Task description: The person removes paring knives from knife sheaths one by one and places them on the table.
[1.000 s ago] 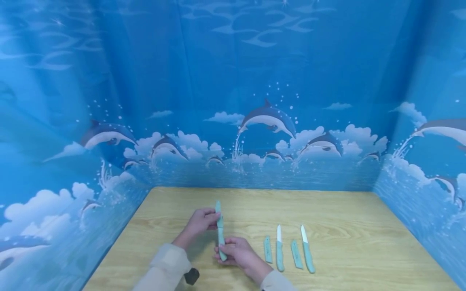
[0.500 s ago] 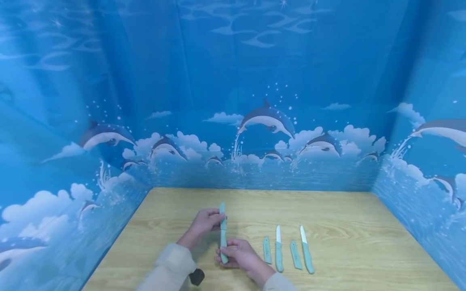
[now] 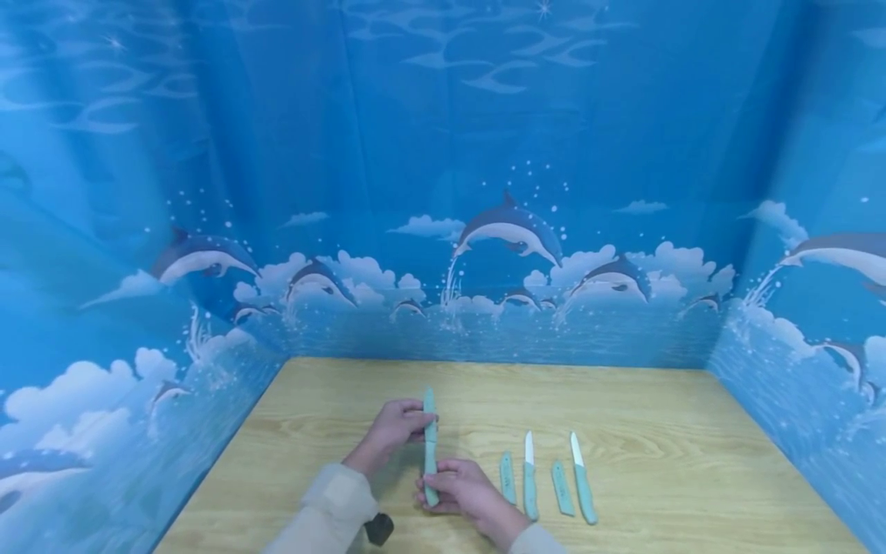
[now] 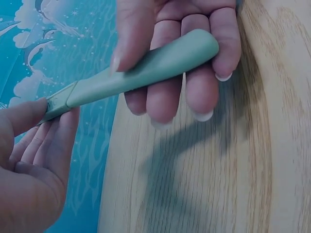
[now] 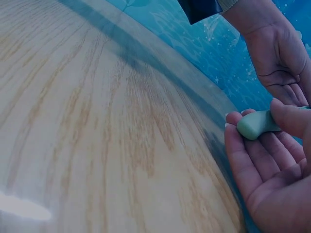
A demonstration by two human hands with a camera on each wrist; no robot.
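Note:
A mint-green paring knife [image 3: 431, 455] is held above the table, its blade hidden inside a matching sheath [image 3: 429, 402]. My left hand [image 3: 393, 429] pinches the sheath between thumb and fingers. Lower down, my right hand [image 3: 471, 492] grips the handle. In the left wrist view the handle [image 4: 146, 73] lies across the right fingers with the thumb on top, and it meets the sheath [image 4: 59, 103] at a seam. The handle's rounded end [image 5: 251, 126] shows in the right wrist view.
To the right of my hands, two bare knives [image 3: 530, 488] [image 3: 584, 492] lie on the wooden table [image 3: 657, 431], each with a green sheath [image 3: 507, 477] [image 3: 562, 488] at its left. A blue dolphin-print curtain [image 3: 415, 154] encloses the back and sides.
Both hands have shifted slightly to the right with the sheathed knife, which has turned from a lean to nearly straight. The knives and sheaths on the table stay put.

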